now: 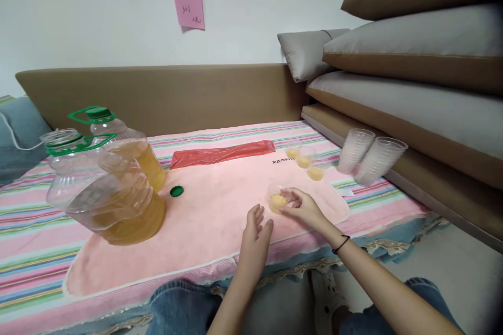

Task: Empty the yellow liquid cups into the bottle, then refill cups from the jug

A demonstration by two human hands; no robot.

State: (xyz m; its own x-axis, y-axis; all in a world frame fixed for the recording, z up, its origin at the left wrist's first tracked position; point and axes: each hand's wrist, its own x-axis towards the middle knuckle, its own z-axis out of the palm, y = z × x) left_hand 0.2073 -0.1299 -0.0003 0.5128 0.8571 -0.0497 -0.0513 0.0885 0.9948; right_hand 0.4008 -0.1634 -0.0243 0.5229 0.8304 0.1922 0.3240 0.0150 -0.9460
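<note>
A pink towel with a white edge (204,220) lies over a striped multicoloured sheet (29,251). On the left stand two large clear plastic jugs of amber liquid: the nearer jug (129,214) has an open mouth and a green handle ring, and it partly hides the farther jug (151,159), which wears a green cap. A loose round green cap (176,191) lies on the towel to their right. A flattened red plastic strip (223,154) stretches along the towel's far edge. Three small clear cups holding yellow liquid (304,161) stand in a cluster at the far right, and beyond them two tilted stacks of nested clear plastic cups (373,159) lean near piled grey-and-brown cushions (412,63).

A pink paper note (189,9) on the wall reads "301" above a scrawl that is hard to read. Small dark lettering on the towel near the three cups reads "new star", upside down from the person's side.

A small clear plastic cup with yellow contents (277,201) is at the towel's near right part, roughly upright, rim up, its axis near vertical. The right hand (304,210) grips its right side between thumb and fingers, covering part of the wall. The left hand (257,233) is just beside it, fingers loosely spread and curved, holding nothing. Whether the cup's base touches the towel cannot be told.
</note>
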